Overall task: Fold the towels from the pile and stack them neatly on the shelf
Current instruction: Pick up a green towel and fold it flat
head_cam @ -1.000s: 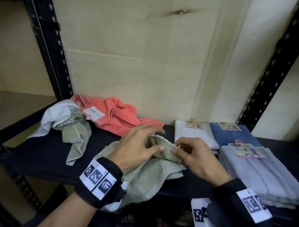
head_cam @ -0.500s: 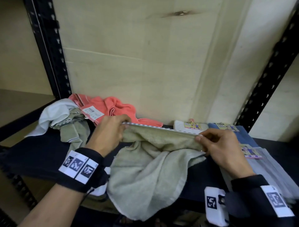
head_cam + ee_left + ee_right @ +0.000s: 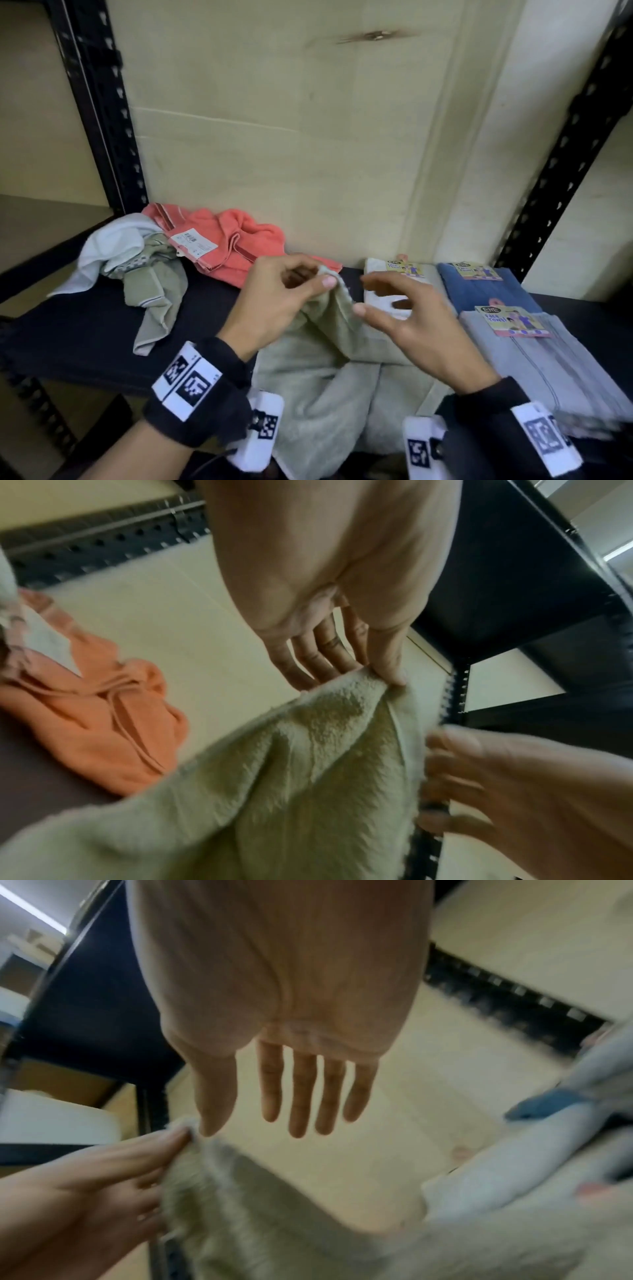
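Observation:
A pale green towel (image 3: 325, 370) hangs over the front edge of the black shelf (image 3: 85, 325). My left hand (image 3: 284, 298) pinches both of its top corners together between thumb and fingers (image 3: 390, 669), holding them a little above the shelf. My right hand (image 3: 404, 318) hovers just right of that corner with straight, spread fingers (image 3: 301, 1096) and holds nothing. The unfolded pile lies at the back left: a coral towel (image 3: 239, 243), a white one (image 3: 109, 246) and an olive one (image 3: 154, 301).
Folded towels lie at the right: a white one (image 3: 387, 294), a blue one (image 3: 486, 291) and a grey one (image 3: 548, 363) with a paper label. Black perforated uprights (image 3: 102, 113) stand at both sides. A plywood wall closes the back.
The towel's top edge was stretched between both hands; the hands came together, the left hand took both corners, and the right hand let go and opened.

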